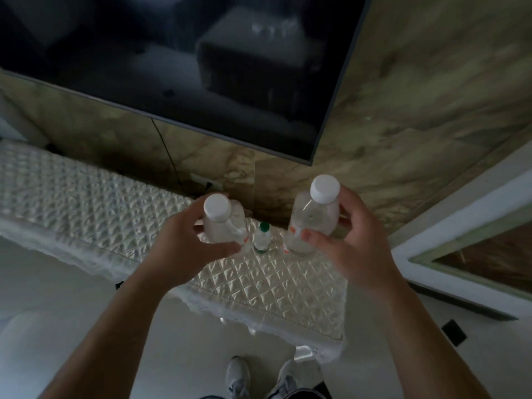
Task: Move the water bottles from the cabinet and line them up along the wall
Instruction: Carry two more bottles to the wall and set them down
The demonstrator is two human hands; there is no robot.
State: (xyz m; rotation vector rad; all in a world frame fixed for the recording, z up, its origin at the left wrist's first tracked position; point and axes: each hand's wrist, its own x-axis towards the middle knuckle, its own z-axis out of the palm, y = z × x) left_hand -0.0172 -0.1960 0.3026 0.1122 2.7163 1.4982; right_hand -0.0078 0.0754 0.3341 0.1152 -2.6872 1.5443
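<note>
While kept upright for set-down by the wall, gripping two water bottles just over the table: left hand fingers curled round left bottle, right hand round right bottle, green-capped bottle standing between; clear plastic, white caps, orange label marks.

Both forearms are extended forward, the left hand and right hand each curled in a grip.

Small green-capped bottle on quilted cabinet top
</note>
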